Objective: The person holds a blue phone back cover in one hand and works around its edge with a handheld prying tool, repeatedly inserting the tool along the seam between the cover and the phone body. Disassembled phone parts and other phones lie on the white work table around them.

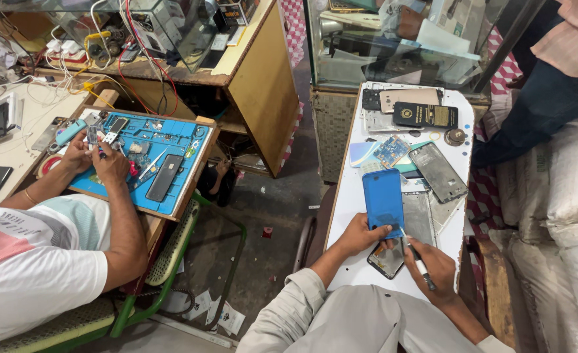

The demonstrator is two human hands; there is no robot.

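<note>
1. A blue phone back panel point(383, 199) is held upright-tilted near the front of a narrow white table point(347, 216), its lower edge overlapping a dark phone body point(387, 258) lying flat close to the table's near edge
2. The panel's lower left corner is gripped by the left hand point(361, 234), fingers curled and pinched on its edge
3. A thin pen-like tool point(418, 260) is pinched by the right hand point(436, 267), closed around it, the tip set at the panel's lower right corner
4. Phone frames point(438, 171), a small circuit board point(391, 150) and a black case point(426, 115) are spread over the table's far half; bare surface is left only along the left edge
5. Well apart on the left, a blue work mat point(171, 140) is worked over by another person's hands point(99, 157), with open floor point(269, 209) between the two tables
</note>
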